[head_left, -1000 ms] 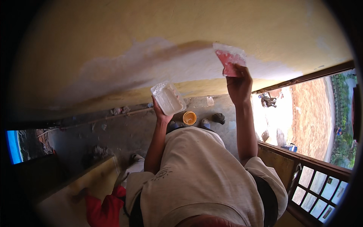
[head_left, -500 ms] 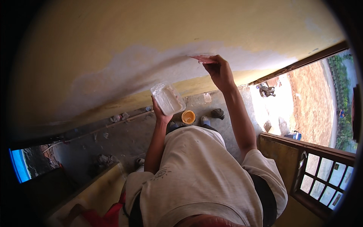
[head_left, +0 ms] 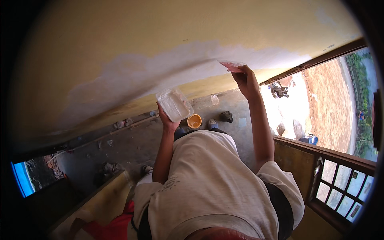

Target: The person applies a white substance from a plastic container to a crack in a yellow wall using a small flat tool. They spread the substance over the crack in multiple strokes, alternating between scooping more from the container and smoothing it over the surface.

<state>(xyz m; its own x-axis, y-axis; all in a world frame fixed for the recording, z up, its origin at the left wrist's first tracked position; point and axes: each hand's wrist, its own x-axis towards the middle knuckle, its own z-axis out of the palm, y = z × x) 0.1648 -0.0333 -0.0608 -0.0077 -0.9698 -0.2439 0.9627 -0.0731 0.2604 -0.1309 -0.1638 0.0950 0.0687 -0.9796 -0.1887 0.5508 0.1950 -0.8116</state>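
a: how far along are we?
b: partway, we judge. a pale patch spans the yellow wall, edges ragged, yellow above and below.
a: our hands?
b: left hand: fingers gripping the clear tray, just off the wall. right hand: fingers pinching the pinkish-red scraper at the patch; contact unclear.
a: what's left?
b: we can't tell; whitish residue lines the tray.
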